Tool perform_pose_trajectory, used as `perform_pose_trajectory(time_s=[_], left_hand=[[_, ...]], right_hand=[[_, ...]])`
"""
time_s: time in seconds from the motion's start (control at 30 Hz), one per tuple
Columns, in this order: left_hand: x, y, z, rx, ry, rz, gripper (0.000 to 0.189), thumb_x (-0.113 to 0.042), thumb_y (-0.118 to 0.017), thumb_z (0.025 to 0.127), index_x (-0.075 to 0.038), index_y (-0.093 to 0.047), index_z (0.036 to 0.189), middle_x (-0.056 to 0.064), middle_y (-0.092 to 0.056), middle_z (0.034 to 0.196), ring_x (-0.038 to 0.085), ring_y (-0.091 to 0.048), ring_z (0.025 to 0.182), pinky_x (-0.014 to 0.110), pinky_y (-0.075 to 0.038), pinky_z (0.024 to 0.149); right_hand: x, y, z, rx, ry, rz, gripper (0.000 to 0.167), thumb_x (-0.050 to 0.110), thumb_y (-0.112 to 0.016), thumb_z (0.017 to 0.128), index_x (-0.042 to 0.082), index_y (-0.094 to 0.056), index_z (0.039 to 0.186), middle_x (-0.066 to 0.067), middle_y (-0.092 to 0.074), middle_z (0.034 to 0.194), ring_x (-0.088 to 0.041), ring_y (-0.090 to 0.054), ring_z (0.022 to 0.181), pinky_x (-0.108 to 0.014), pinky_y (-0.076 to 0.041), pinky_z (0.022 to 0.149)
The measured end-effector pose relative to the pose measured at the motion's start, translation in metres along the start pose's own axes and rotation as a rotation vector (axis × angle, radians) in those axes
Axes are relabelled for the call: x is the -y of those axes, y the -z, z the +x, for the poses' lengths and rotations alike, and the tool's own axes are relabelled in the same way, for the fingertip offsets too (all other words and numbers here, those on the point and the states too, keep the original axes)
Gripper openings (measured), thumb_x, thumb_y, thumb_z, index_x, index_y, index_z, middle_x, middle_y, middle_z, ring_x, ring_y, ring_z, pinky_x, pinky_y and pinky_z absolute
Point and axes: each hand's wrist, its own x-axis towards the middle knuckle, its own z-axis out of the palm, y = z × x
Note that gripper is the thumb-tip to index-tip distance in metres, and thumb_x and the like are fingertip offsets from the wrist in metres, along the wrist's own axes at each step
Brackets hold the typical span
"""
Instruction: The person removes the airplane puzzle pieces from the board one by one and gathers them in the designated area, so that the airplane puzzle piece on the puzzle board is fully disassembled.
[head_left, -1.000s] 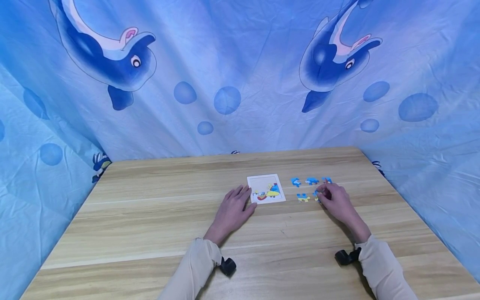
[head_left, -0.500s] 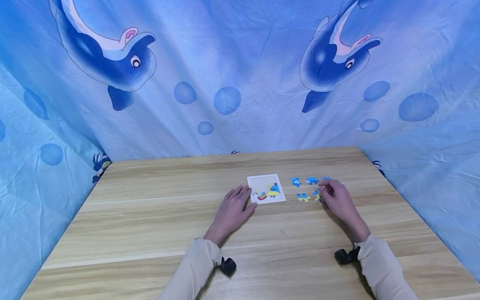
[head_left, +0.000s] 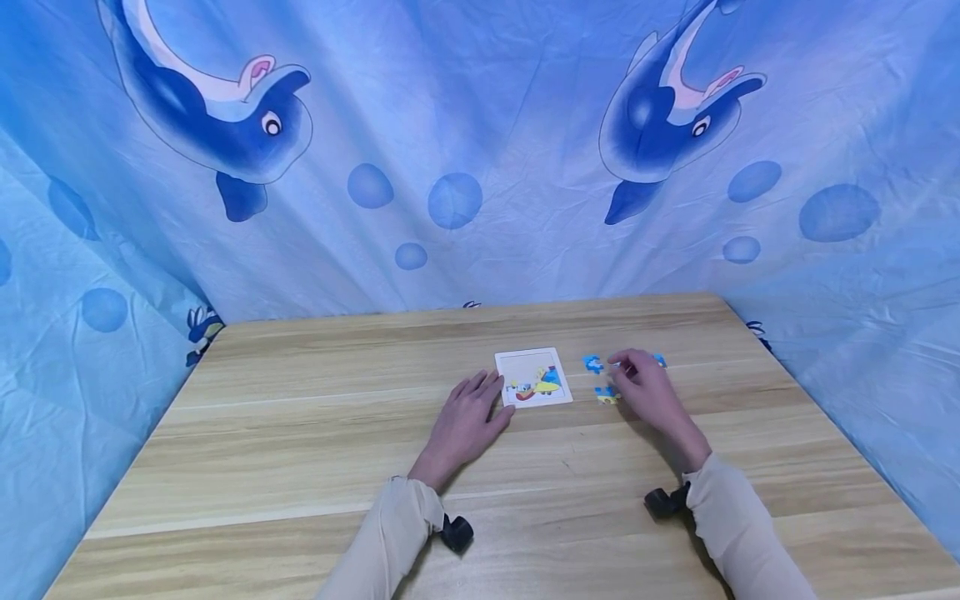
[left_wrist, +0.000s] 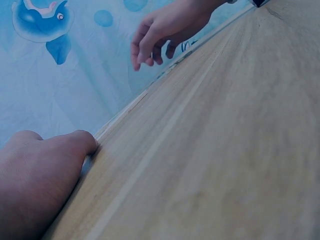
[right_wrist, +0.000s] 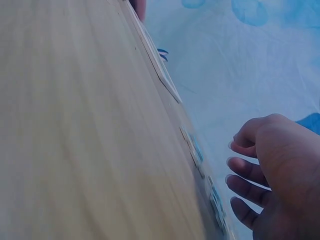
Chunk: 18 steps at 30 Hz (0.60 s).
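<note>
My left hand (head_left: 468,417) lies with its fingers fairly straight, the fingertips on the left edge of a small white-bordered puzzle board (head_left: 517,367). Assembled pieces of a cartoon picture in red, yellow and blue fill the board's lower part. Over the loose jigsaw pieces to the right hovers my right hand (head_left: 647,387), its fingers loosely bent. In the right wrist view, its fingers (right_wrist: 247,187) are spread apart with nothing between them. A blue piece (head_left: 593,364) and a blue-and-yellow piece (head_left: 606,395) lie left of this hand. It hides other pieces beneath it.
Another blue piece (head_left: 660,360) shows just beyond the right hand. Everything lies on a wooden table (head_left: 300,450). A blue curtain (head_left: 495,125) with printed dolphins hangs behind and beside the table. Each wrist wears a black camera.
My right hand has moved left from the rightmost pieces to above the middle ones, now covering them and uncovering the far-right blue piece. My left hand has stayed at the board's edge.
</note>
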Motion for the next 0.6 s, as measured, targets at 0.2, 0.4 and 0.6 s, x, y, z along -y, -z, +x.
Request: perform_pose_trajectory(time_s=[0.2, 0.4, 0.6], left_hand=[[-0.001, 0.000, 0.000, 0.015, 0.008, -0.002, 0.058, -0.048, -0.046, 0.098, -0.010, -0.048, 0.142, 0.006, -0.046, 0.146, 0.022, -0.035, 0.139, 0.042, -0.026, 0.115], [-0.001, 0.000, 0.000, 0.009, 0.005, -0.003, 0.058, -0.048, -0.046, 0.098, -0.011, -0.048, 0.142, 0.006, -0.047, 0.146, 0.023, -0.036, 0.139, 0.042, -0.027, 0.114], [-0.001, 0.001, 0.000, 0.018, 0.008, 0.002, 0.059, -0.049, -0.045, 0.098, -0.011, -0.048, 0.143, 0.006, -0.046, 0.146, 0.023, -0.035, 0.139, 0.042, -0.026, 0.114]], right_hand=[[0.009, -0.010, 0.008, 0.045, -0.004, 0.007, 0.021, 0.007, -0.054, 0.095, -0.003, -0.062, 0.112, -0.010, -0.058, 0.092, -0.021, -0.054, 0.083, -0.031, -0.048, 0.069], [0.017, -0.021, 0.015, 0.051, 0.026, 0.022, 0.020, 0.006, -0.057, 0.094, -0.005, -0.062, 0.110, -0.010, -0.058, 0.089, -0.021, -0.054, 0.081, -0.031, -0.047, 0.070], [0.024, -0.033, 0.021, 0.039, 0.081, 0.032, 0.018, 0.000, -0.059, 0.091, -0.006, -0.064, 0.106, -0.010, -0.059, 0.086, -0.021, -0.054, 0.081, -0.032, -0.047, 0.071]])
